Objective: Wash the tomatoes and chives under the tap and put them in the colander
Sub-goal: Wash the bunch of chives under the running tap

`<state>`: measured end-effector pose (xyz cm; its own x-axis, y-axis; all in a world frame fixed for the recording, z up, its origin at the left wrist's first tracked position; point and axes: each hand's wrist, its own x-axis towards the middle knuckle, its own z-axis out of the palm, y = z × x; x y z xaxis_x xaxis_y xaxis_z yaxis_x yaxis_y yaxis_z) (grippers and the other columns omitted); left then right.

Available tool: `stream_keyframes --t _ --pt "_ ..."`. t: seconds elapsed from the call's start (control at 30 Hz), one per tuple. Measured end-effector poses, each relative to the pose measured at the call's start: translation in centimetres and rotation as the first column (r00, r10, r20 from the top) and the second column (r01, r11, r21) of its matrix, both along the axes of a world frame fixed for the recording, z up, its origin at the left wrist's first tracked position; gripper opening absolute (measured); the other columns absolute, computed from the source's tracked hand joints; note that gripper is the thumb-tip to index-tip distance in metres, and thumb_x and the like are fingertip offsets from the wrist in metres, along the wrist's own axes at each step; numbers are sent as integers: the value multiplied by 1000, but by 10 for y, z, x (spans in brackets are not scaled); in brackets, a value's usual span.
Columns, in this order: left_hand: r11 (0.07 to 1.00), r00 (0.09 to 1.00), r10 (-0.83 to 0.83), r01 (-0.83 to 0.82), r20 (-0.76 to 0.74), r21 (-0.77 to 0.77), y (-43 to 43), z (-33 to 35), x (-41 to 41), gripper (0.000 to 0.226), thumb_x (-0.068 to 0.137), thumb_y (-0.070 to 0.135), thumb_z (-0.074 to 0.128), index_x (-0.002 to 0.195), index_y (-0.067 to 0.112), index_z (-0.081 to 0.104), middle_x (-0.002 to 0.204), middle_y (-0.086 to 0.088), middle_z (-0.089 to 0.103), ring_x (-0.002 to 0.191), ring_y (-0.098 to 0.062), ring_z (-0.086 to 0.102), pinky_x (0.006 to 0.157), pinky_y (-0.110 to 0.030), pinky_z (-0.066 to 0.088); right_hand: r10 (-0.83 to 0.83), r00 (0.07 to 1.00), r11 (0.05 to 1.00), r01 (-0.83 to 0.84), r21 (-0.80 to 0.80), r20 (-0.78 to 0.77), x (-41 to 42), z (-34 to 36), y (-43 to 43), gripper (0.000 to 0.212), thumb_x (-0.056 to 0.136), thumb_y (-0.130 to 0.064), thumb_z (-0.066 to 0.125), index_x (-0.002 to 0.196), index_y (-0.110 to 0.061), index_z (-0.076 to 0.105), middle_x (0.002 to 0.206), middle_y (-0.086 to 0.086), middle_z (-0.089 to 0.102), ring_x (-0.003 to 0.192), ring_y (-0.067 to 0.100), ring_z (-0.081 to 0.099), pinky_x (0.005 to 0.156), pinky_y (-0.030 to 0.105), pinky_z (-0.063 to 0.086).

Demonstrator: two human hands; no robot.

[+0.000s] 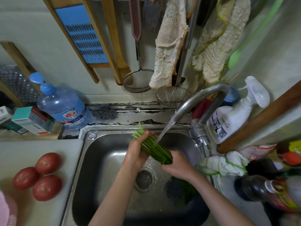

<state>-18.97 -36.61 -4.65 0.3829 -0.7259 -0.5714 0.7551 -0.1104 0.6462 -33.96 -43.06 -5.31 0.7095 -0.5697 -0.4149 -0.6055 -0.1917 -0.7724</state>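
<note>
We hold the bunch of chives over the sink with both hands, slanted from far left to near right. Our left hand curls its fingers around the far end of the bunch, where the cut tips stick out past the fingers. Our right hand grips the near end, fingers closed around the stalks. Water from the tap falls onto the middle of the bunch, between our two hands.

The three tomatoes lie together on the white board left of the sink, well apart from the water. In the near right of the sink, under our right forearm, sits a dark object with something green in it; we cannot tell what it is. A blue water bottle stands at the far left.
</note>
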Motion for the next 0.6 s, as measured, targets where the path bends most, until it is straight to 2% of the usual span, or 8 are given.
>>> stream_keyframes --t 0.1,0.23,0.33,0.4,0.43,0.5,0.57,0.6 --pt "999 999 16 -14 -49 42 -9 -3 3 20 89 18 57 102 3 62 88 -11 67 79 -24 64 76 -38 51 21 998 997 -16 73 -66 -10 4 -6 23 74 -18 65 63 -23 45 58 -5 42 53 12 42 53 26 33" --pt "996 999 -24 20 -46 -91 -15 0 -4 52 91 55 43 92 8 64 83 -9 67 85 -26 61 85 -41 46 -112 989 927 140 348 -99 -14 10 -9 22 76 -18 69 74 -18 47 57 -1 42 47 13 39 49 28 31" --pt "970 989 -150 148 2 -191 -5 -8 -7 63 81 67 46 109 14 65 107 -13 63 107 -30 55 103 -49 35 -113 993 799 113 590 -37 -7 14 -16 24 82 -11 63 63 -17 50 47 -2 38 38 10 33 42 23 26" --pt "946 970 -240 227 -28 -233 6 -17 -10 76 75 68 57 126 12 57 119 -17 60 108 -31 55 98 -46 39 -45 999 686 18 727 18 0 16 -23 31 88 -8 53 59 -18 58 43 -5 37 34 7 32 39 19 25" --pt "936 960 -277 260 -39 -236 10 -21 -11 83 72 68 62 129 8 54 124 -19 57 107 -31 55 97 -42 40 9 999 618 -44 785 49 5 18 -26 30 90 -7 48 65 -17 62 42 -7 36 33 4 32 37 17 25" --pt "918 938 -344 329 -32 -221 18 -23 -12 92 68 66 69 134 5 50 136 -19 50 116 -32 50 108 -42 34 126 988 499 -137 856 85 15 19 -31 21 89 -11 43 79 -13 61 40 -10 37 31 1 32 36 14 26" --pt "909 927 -376 364 -19 -204 20 -21 -13 91 67 59 73 136 4 47 138 -17 51 126 -29 50 109 -39 37 252 965 423 -177 889 72 26 20 -32 22 84 -17 42 77 -13 63 39 -10 38 31 0 32 37 14 27" --pt "914 929 -368 358 -21 -189 18 -20 -12 88 69 55 75 136 5 47 137 -16 54 127 -28 51 107 -38 40 305 951 419 -177 891 45 31 20 -31 24 84 -18 42 74 -14 64 40 -10 39 32 1 33 38 15 28"
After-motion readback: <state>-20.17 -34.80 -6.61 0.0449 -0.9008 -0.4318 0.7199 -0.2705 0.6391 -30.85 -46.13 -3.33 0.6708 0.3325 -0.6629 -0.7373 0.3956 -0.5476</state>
